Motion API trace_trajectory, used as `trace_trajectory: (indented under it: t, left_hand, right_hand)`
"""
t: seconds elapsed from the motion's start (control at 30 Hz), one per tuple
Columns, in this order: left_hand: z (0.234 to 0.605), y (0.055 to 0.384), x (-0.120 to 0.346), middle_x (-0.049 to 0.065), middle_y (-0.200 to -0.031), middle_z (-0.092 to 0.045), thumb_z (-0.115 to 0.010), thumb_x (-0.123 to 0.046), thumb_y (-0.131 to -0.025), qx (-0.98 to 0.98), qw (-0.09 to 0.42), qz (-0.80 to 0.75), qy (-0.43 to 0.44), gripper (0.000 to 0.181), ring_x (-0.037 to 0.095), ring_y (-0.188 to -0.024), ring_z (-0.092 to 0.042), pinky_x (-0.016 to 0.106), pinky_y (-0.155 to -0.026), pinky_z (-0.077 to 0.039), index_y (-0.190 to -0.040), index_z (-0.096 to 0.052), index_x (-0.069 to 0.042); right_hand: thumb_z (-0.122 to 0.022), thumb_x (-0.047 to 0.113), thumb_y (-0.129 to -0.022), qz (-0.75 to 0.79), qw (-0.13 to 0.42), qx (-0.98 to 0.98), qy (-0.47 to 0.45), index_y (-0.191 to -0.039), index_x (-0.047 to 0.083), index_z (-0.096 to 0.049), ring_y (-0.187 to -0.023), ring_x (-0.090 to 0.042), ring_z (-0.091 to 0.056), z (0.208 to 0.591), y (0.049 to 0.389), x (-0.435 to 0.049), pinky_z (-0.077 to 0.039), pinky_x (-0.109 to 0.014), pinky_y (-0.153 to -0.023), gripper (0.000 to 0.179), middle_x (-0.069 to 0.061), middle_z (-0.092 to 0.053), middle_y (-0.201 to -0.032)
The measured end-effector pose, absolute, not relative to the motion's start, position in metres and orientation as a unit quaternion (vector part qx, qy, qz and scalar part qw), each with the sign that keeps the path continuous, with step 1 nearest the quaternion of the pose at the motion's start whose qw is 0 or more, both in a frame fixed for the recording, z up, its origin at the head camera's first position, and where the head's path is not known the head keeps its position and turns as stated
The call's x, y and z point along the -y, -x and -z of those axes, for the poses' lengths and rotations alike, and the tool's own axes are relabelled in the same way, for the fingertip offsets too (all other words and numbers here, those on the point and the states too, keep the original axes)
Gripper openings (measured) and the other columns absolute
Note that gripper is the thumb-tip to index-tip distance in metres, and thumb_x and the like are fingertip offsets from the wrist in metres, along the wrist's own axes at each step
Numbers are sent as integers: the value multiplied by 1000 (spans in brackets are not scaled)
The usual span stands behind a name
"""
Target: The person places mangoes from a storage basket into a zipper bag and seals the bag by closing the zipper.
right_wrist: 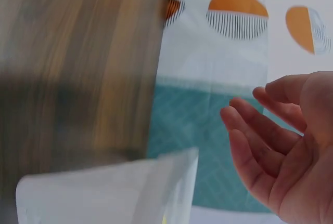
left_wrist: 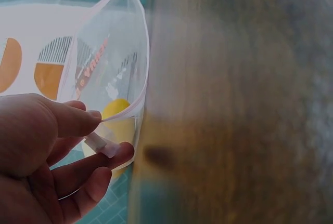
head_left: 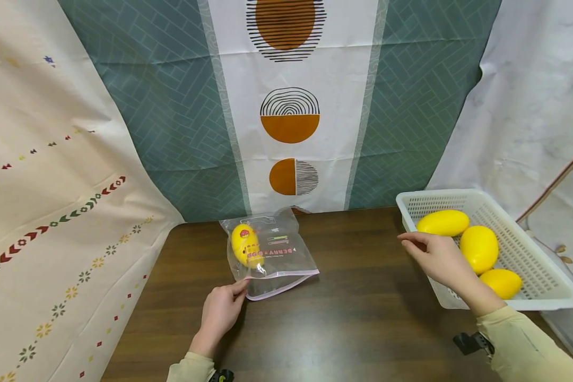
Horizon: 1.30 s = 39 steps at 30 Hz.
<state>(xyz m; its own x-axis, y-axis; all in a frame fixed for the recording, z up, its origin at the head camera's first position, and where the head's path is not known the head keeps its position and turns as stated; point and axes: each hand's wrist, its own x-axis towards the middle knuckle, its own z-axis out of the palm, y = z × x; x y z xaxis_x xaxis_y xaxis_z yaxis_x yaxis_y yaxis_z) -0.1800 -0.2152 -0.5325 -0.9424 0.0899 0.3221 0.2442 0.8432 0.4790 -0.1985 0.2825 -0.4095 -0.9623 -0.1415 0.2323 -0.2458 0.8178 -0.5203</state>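
Observation:
A clear zip bag point(head_left: 293, 260) with a pink-edged mouth lies on the table, one smooth yellow oval fruit point(head_left: 242, 245) inside it. My left hand point(head_left: 221, 312) pinches the near left corner of the bag's mouth between thumb and fingers. In the left wrist view the mouth gapes, and the bag's edge point(left_wrist: 146, 52) runs up from the fingertips. My right hand point(head_left: 440, 261) is in the air by the left side of a white basket point(head_left: 546, 303), fingers loosely bent and holding nothing. Three yellow fruits, one of them an oval fruit point(head_left: 479, 249), lie in the basket.
The dark wooden table point(head_left: 344, 318) stretches between bag and basket. Behind it hangs a green and white patterned cloth point(head_left: 172, 106). A cream cloth point(head_left: 67, 212) borders the left side, and a marbled white cloth point(head_left: 530, 106) the right.

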Motion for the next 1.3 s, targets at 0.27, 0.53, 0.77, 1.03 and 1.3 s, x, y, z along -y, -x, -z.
trace_trajectory:
  t: [0.27, 0.53, 0.77, 1.03, 1.3]
  left_hand:
    - [532, 180, 216, 3, -121, -78, -83, -4, -91, 950, 134, 268, 86, 35, 28, -86, -78, 33, -53, -43, -125, -82, -16]
    - [535, 179, 219, 5, -121, -78, -83, -5, -91, 950, 126, 274, 78, 35, 8, -52, -46, 31, -48, -28, -125, -83, -18]
    - [536, 180, 221, 5, -121, -78, -82, -8, -92, 953, 122, 270, 69, 35, 7, -50, -40, 30, -48, -27, -125, -82, -19]
    - [538, 179, 220, 9, -103, -81, -82, -8, -92, 953, 128, 265, 76, 34, 6, -49, -28, 30, -47, -25, -124, -83, -19]
    - [536, 179, 220, 8, -113, -80, -82, -8, -92, 954, 123, 264, 77, 35, 7, -50, -38, 31, -47, -27, -125, -83, -20]
  right_hand:
    - [-61, 33, -109, -258, 79, 961, -55, -135, 1, -72, -84, -27, -65, 416, 205, -328, -49, -40, -69, 42, -23, -76, -117]
    - [-58, 28, -109, -245, 80, 966, -11, -132, -7, -70, -91, -38, -64, 430, 210, -362, -51, -51, -77, 43, -31, -72, -117]
    - [-54, 32, -111, -242, 41, 968, 52, -137, -9, -64, -107, -52, -57, 439, 207, -384, -45, -67, -89, 50, -40, -61, -131]
    - [-54, 30, -110, -211, 39, 974, 75, -139, -7, -63, -97, -48, -55, 448, 203, -396, -45, -57, -79, 48, -42, -57, -135]
    - [-54, 32, -108, -194, 39, 975, 100, -145, -10, -53, -105, -57, -54, 458, 205, -403, -45, -67, -86, 56, -47, -49, -139]
